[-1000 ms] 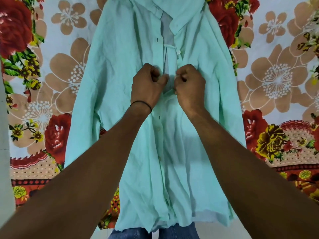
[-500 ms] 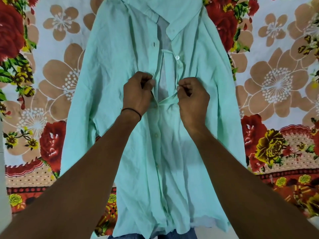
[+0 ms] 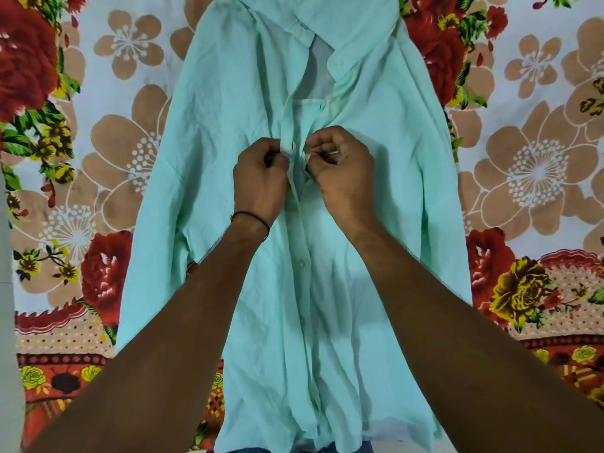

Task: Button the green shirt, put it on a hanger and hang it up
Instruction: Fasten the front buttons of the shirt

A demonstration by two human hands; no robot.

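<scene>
The mint green shirt [image 3: 376, 223] lies flat, front up, on a flowered bedsheet [image 3: 81, 158], collar at the top. Below my hands the placket is closed with pale buttons; above them it gapes open up to the collar. My left hand [image 3: 261, 178] pinches the buttonhole strip at chest height. Just to its right, my right hand [image 3: 340, 171] pinches the opposite edge of the placket, fingers curled. A white button shows between the two hands. No hanger is in view.
The bedsheet with red roses and tan flowers spreads on both sides of the shirt. A pale wall or bed edge [image 3: 6, 289] runs down the far left. Blue jeans [image 3: 343, 447] show at the bottom edge.
Both hands have shifted a little up the placket and drawn closer together. The gap that stood open between them half a second ago is now pulled nearly closed.
</scene>
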